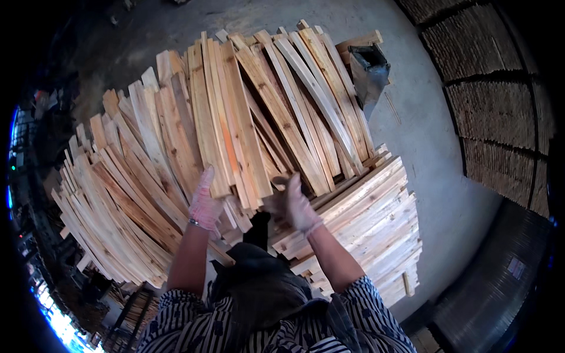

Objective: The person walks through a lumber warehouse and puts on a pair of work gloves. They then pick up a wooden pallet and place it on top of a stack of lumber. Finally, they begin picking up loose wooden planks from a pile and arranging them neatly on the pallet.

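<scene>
Both hands wear thin, see-through gloves and are at the near ends of a bunch of long wooden boards (220, 117), one with an orange mark. My left hand (206, 206) is beside the bunch's left corner, its thumb side pointing up along the wood; some fingers are hidden. To the right of the bunch, my right hand (300, 207) has its thumb raised and apart from its fingers, which reach toward the board ends and are smeared by motion. Neither hand visibly grips a board. Under and around the bunch lie many loose boards (170, 120), fanned side by side.
More boards (365, 206) lie crosswise in a stack at the right. A dark metal post or bracket (369, 76) stands at the pile's far right corner. Large bundled wood stacks (488, 112) line the right side, with a dark wrapped bundle (488, 282) nearer.
</scene>
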{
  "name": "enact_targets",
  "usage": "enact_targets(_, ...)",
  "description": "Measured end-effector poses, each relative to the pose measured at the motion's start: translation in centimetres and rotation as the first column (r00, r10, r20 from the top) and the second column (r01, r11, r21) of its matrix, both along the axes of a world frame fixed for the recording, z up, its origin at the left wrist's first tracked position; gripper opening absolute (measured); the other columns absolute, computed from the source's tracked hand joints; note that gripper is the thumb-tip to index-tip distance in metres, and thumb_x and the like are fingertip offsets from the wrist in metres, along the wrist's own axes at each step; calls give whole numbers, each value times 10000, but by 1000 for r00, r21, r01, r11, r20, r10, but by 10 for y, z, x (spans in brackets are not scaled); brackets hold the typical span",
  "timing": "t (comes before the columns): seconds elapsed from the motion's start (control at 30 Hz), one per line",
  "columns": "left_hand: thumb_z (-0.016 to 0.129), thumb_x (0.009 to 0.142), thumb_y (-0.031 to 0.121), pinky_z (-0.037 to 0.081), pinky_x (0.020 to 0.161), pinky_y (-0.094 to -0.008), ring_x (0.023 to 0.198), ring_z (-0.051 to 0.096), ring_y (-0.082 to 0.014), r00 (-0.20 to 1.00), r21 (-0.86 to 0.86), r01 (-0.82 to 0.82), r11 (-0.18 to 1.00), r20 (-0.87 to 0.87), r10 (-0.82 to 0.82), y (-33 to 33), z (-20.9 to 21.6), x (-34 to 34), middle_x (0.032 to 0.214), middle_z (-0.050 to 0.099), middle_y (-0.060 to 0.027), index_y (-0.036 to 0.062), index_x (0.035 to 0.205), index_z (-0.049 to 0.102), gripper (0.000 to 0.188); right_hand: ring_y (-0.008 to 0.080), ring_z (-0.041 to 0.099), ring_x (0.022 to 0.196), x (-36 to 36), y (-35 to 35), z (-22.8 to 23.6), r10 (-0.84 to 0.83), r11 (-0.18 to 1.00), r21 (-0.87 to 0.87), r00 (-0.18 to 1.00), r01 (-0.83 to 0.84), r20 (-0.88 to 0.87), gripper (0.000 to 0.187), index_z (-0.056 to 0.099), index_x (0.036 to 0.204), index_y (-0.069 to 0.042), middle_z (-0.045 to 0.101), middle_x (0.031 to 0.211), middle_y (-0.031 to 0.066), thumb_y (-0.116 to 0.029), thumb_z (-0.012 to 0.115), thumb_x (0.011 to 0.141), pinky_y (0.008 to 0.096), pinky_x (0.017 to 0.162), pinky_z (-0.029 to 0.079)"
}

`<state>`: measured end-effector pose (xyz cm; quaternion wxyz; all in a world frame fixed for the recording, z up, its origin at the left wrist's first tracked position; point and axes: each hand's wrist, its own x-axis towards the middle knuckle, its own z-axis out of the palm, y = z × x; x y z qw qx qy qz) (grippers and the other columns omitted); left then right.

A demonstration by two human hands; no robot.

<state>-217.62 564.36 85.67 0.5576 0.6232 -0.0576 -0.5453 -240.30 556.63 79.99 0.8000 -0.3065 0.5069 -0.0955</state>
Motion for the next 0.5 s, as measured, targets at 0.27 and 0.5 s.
enact_targets(0.27,674,910,395,451,1015,-353,1191,553,-219,993,338,16,941,102,-54,-49,29,-22,1395,510,-160,-18,1404,464,677,224,463,1323,65,-65,47,391,918,-80,920,-388,23,795,383,1486,-2,524,1408,197,-633,374,1002,325,1105,334)
enact_targets(0.5,560,980,191,362,1127,-397,1314,464,-295,869,142,327,934,343,-356,64,88,-83,1418,469,-219,73,1557,170,706,225,541,1255,-13,-33,82,-63,867,439,821,-238,568,866,325,1513,-31,507,1420,158,-613,571,921,402,1039,480)
